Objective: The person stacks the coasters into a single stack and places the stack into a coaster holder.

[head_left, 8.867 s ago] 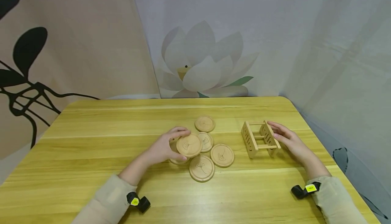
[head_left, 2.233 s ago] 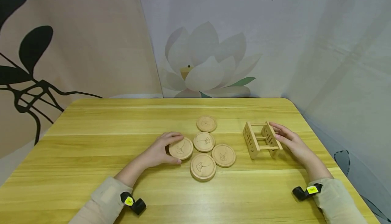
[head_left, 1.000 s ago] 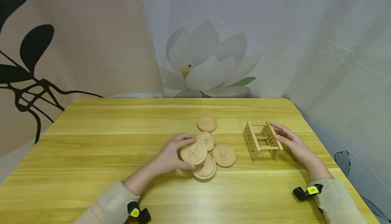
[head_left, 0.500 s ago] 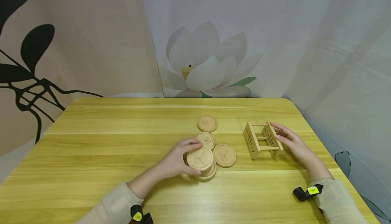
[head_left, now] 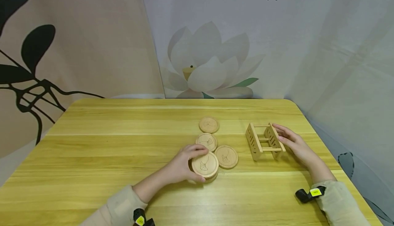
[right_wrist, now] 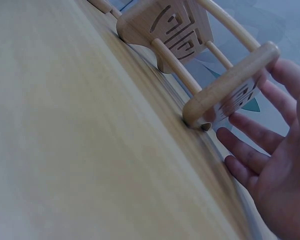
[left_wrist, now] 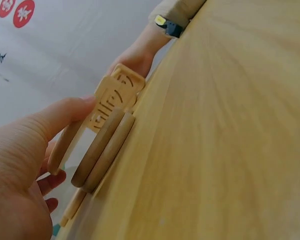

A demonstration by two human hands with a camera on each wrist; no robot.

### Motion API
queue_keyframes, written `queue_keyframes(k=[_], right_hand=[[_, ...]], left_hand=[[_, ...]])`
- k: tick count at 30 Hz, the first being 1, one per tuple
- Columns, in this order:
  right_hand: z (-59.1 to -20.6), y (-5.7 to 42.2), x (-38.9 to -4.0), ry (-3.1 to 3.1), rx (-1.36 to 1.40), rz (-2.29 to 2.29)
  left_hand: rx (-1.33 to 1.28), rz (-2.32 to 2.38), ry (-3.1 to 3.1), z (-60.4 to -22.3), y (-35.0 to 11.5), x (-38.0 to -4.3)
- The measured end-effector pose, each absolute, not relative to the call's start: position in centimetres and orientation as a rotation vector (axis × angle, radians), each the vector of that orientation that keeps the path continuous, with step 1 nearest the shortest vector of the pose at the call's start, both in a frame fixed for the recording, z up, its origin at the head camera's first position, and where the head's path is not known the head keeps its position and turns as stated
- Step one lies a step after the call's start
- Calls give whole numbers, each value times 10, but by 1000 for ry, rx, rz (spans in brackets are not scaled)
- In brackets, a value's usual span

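Note:
My left hand (head_left: 184, 166) pinches a round wooden coaster (head_left: 205, 164) between thumb and fingers; it bears a carved ginkgo leaf. Right below it lies a stack of two coasters (left_wrist: 102, 150), mostly hidden in the head view. In the left wrist view a narrow gap separates the held coaster (left_wrist: 64, 147) from the stack. At the right stands a wooden coaster rack (head_left: 265, 141) with cut-out side panels joined by round rods. My right hand (head_left: 297, 146) touches the rack's right side panel with loosely extended fingers, seen also beside the panel (right_wrist: 230, 90) in the right wrist view.
Three more coasters lie flat on the table: one at the back (head_left: 209, 125), one in the middle (head_left: 206, 141) and one on the right (head_left: 226, 157). A printed cloth (head_left: 123, 48) hangs behind the table's far edge.
My left hand has lifted a coaster from the left of the group and carried it right and nearer, over the near stack. The right hand and rack have stayed in place.

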State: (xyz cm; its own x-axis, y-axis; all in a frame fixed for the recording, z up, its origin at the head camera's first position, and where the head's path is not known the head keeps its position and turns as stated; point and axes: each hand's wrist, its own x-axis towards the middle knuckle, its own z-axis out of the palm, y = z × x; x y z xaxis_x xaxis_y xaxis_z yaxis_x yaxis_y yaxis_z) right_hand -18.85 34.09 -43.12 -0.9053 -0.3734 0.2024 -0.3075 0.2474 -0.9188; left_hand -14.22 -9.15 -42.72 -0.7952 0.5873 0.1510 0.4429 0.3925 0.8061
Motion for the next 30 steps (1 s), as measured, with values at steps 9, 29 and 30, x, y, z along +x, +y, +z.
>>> queue_keyframes(k=[9, 29, 30], right_hand=[[-430, 340, -188, 2452, -646, -1753], [-431, 341, -187, 2432, -642, -1765], [-431, 341, -187, 2435, -643, -1763]], left_hand=[[930, 1332, 2483, -427, -91, -141], [936, 1265, 2483, -432, -93, -141], [940, 1265, 2481, -432, -93, -141]])
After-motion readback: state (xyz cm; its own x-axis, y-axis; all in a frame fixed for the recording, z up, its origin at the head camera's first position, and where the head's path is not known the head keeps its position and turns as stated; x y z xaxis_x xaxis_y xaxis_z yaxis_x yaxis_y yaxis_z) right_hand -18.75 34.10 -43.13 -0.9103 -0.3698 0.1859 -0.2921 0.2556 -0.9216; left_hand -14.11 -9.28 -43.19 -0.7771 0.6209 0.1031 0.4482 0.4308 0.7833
